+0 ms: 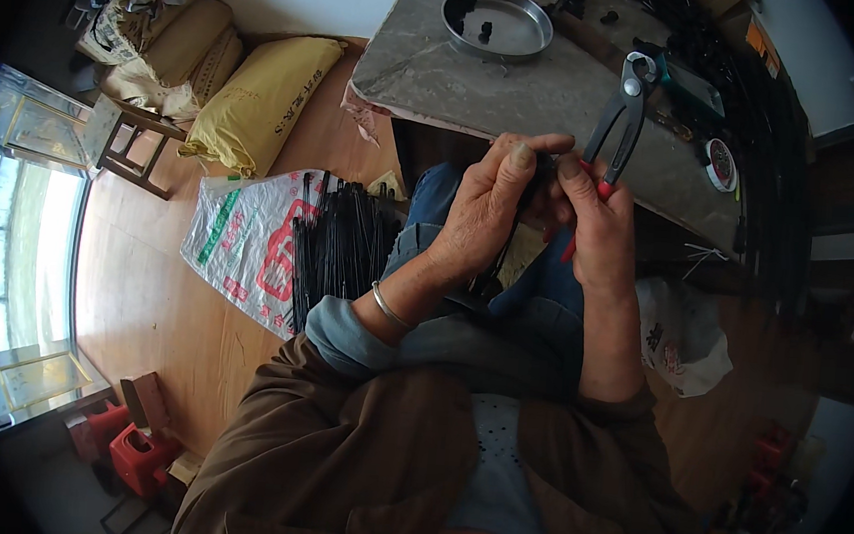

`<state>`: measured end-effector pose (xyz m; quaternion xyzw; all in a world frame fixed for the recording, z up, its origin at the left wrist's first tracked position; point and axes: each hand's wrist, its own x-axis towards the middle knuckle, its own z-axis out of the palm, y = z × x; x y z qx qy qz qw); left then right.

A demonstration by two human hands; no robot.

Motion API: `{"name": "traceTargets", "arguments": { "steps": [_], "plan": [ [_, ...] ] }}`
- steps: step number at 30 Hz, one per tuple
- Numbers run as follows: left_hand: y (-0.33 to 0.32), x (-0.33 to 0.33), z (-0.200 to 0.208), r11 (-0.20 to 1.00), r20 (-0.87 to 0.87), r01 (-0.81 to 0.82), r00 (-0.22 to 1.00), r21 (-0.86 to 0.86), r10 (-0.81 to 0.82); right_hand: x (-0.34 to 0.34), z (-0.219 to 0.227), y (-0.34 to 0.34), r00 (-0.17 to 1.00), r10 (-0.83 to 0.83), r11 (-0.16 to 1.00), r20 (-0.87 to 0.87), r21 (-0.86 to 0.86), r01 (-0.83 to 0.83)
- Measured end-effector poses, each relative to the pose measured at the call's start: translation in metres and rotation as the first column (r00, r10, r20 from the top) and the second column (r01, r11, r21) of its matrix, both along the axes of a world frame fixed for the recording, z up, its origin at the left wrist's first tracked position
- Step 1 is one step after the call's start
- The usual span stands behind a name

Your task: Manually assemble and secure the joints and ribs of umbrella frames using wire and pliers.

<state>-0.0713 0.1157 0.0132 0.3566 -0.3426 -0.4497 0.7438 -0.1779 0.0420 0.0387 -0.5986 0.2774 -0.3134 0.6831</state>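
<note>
My right hand (599, 225) is closed around the red grips of a pair of end-cutting pincers (633, 85), whose dark jaws point away from me over the table. Close beside it, my left hand (493, 197) is closed on a thin black strip (500, 260) that hangs down toward my lap. The two hands meet at the fingertips, where a small dark part shows between them. Its exact shape is hidden by my fingers. On the floor to the left, a pile of long black strips (346, 246) lies on a white printed sack (249, 238).
The grey table (413, 65) ahead bears a round metal tray (515, 35) with small black pieces, a round tin (721, 166) and a heap of black parts. A yellow sack (265, 99) and a wooden stool (134, 144) stand left. A white plastic bag (682, 337) lies right.
</note>
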Motion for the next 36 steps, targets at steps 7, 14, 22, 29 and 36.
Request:
{"name": "traceTargets", "arguments": {
  "steps": [7,14,22,29,36],
  "plan": [
    [-0.001,-0.001,-0.003,0.999,0.063,-0.034,0.997,0.007,0.033,-0.001,0.001,0.002,1.0,0.0,1.0,0.021,-0.02,0.0],
    [0.003,-0.002,0.001,0.998,0.097,-0.029,0.995,0.055,0.024,-0.002,0.001,0.009,0.998,-0.051,0.996,0.029,-0.068,0.053],
    [0.003,-0.01,0.007,0.994,0.094,-0.052,0.995,0.094,0.044,0.005,0.0,0.023,0.987,-0.15,0.972,0.055,-0.177,0.157],
    [-0.001,-0.001,0.013,0.971,-0.081,-0.16,0.981,0.178,0.176,0.004,-0.002,0.042,0.986,-0.166,0.941,0.006,-0.297,0.16],
    [0.001,0.019,0.008,0.981,-0.206,0.041,0.978,0.187,-0.002,-0.001,0.006,0.043,0.993,0.096,0.966,-0.071,-0.233,-0.11]
  ]
}}
